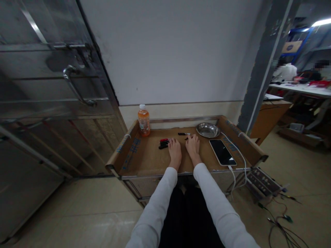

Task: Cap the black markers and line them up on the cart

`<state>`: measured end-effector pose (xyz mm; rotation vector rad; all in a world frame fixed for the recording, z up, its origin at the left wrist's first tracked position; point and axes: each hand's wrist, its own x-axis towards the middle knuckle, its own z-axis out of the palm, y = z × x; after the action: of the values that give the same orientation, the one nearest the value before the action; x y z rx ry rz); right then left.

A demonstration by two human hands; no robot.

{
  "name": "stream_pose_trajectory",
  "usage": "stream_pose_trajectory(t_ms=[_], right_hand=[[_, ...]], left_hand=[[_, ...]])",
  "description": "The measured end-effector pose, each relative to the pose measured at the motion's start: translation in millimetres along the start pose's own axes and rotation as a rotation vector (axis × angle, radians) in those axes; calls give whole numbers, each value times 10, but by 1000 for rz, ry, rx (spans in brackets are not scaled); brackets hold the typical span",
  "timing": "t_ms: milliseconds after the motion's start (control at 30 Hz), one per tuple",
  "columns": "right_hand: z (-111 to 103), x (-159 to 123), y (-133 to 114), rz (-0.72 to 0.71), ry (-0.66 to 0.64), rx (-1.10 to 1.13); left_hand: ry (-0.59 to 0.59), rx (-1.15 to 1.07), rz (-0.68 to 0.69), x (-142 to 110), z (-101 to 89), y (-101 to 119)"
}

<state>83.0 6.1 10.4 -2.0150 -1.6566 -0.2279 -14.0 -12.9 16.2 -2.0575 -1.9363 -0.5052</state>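
My left hand (175, 151) rests palm down on the cardboard-lined tray top, its fingers bent over the right ends of several black and red pens (163, 143) lying side by side. Just right of it, my right hand (192, 146) is curled down on the cardboard. A short dark tip, apparently of a pen (186, 138), sticks out left from under its fingers; the remainder is hidden. Beyond the right fingertips lies another black pen (181, 133) with a pale end. A shiny metal dish (207, 130) sits to the upper right of that hand.
A bottle of orange drink (144, 121) stands at the back left. The phone (222, 152) lies at the right with a white cable (241, 155) plugged in. Raised cardboard sides (124, 146) edge the cart. Loose cables (280, 224) lie on the floor; people sit far right.
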Motion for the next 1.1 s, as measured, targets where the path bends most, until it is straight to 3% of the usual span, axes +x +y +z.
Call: stream_pose_trajectory(t_ms=[267, 533, 1100], right_hand=[[-29, -45, 28, -58, -44, -32], [-57, -60, 28, 19, -25, -2], [-103, -88, 13, 3, -52, -45]], left_hand=[[-10, -171, 214, 210, 148, 71], [34, -322, 143, 260, 316, 15], [8, -319, 218, 229, 203, 26]])
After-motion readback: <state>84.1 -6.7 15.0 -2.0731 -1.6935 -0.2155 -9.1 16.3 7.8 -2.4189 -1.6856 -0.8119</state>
